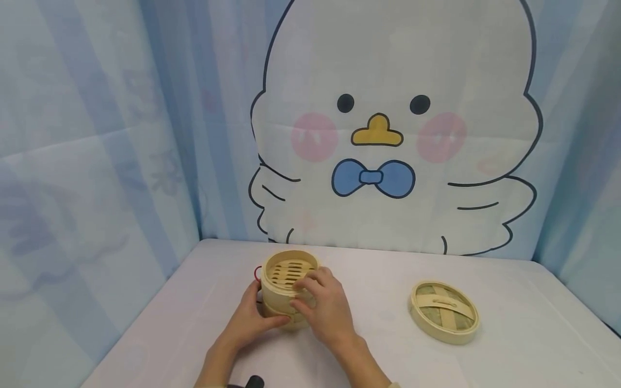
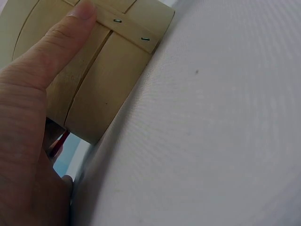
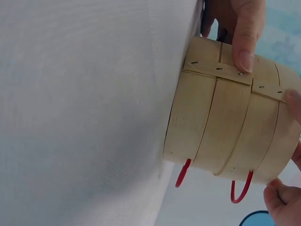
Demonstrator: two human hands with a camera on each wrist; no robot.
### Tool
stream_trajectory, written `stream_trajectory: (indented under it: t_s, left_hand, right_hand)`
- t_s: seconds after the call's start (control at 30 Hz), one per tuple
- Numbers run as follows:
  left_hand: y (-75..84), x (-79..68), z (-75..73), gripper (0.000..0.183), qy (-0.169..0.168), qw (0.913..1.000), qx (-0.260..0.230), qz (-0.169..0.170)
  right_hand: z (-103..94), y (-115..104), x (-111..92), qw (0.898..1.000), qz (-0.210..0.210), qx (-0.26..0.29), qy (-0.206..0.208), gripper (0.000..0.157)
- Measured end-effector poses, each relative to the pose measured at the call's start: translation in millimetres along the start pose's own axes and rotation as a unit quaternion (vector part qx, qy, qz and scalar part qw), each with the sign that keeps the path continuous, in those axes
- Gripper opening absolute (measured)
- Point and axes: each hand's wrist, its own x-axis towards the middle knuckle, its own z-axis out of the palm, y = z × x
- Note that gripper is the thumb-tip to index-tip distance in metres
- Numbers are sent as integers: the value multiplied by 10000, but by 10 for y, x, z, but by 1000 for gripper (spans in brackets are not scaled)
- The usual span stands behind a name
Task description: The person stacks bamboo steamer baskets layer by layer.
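Note:
Two small round bamboo steamer baskets stand stacked on the table. The upper steamer basket (image 1: 275, 292) has a slatted floor (image 1: 290, 273) visible from above. My left hand (image 1: 248, 321) holds the lower steamer basket (image 3: 194, 117) from the left, its thumb across the front near the seam between the tiers. At the upper basket's right side is my right hand (image 1: 329, 308), gripping near its rim with thumb in front and fingers farther round. Red loops (image 3: 242, 192) hang from the sides of both baskets in the right wrist view. Part of the lower basket is hidden by the hands.
A round bamboo steamer lid (image 1: 443, 312) with a woven top and strap handle lies on the right of the white table (image 1: 378, 345). Behind the table hangs a curtain (image 1: 233, 134) with a cartoon bird. A small black object (image 1: 254, 381) shows at the bottom edge.

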Motion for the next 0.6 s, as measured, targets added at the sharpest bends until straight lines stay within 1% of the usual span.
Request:
stream_trajectory:
  t_s: [0.27, 0.6]
  left_hand:
    - [0, -3, -2, 112, -3, 9999, -41, -125]
    - [15, -4, 9, 113, -36, 9998, -43, -178]
  right_hand:
    - [34, -30, -8, 9995, -100, -292, 81, 30]
    - [13, -73, -28, 9991, 27, -415, -13, 28]
